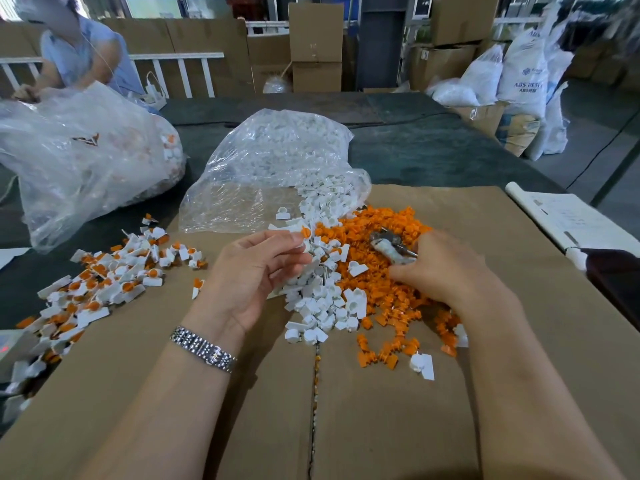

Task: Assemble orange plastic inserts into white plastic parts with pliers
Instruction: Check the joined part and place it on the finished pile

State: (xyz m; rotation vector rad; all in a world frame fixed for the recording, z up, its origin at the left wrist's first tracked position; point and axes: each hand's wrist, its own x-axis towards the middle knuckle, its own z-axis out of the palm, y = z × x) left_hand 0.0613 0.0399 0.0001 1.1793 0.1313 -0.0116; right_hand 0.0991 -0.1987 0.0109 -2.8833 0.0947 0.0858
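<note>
The left hand pinches 1 white part with an orange insert already seated in it, thumb and fingertips closed on it above the loose heap. The right hand is curled round the pliers, whose taped handles and metal head stick out toward the middle of the piles; whether the pliers' jaws are apart or together cannot be told from here.

Progress looks partial. A spread of finished pieces, white with orange showing, lies to the left, part on the cardboard sheet and part on the dark tabletop. A good deal remains: a heap of bare white parts sits just in front of the hands, touching a broad heap of loose orange inserts on its right, and more white parts spill from the clear plastic bag behind them (that bag looks far from emptied). My judgement is that much more is left than done.

At the far left another person's bag holds what seem to be mixed white and orange pieces. White sacks and cardboard boxes stand beyond the tabletop, and papers lie at the right edge.
</note>
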